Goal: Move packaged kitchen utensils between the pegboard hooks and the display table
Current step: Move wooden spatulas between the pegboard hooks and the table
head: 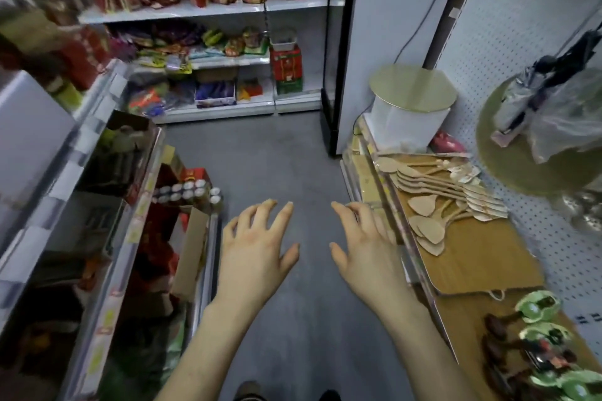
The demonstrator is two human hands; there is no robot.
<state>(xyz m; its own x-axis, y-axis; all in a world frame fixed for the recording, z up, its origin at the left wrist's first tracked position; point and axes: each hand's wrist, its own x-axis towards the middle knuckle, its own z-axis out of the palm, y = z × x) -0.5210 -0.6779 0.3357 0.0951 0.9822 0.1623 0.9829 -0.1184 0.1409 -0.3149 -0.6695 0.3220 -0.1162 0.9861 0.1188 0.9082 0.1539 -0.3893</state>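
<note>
Pegboard (521, 42): right frame edge.
Desk (482, 257): lower right, below pegboard.
Wooden spatulas (449, 192): piled mid-right on desk; handles run toward pegboard.
Right hand (365, 247): our nearer one; spatulas up-right of it; fingers spread, empty.
Left hand (254, 247): farther; fingers spread, empty.

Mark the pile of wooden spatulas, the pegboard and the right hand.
wooden spatulas (423, 205): head view, on the blade of one spatula in the pile.
pegboard (508, 52): head view, on a bare perforated stretch of the panel.
right hand (368, 247): head view, on the back of the hand.
</note>
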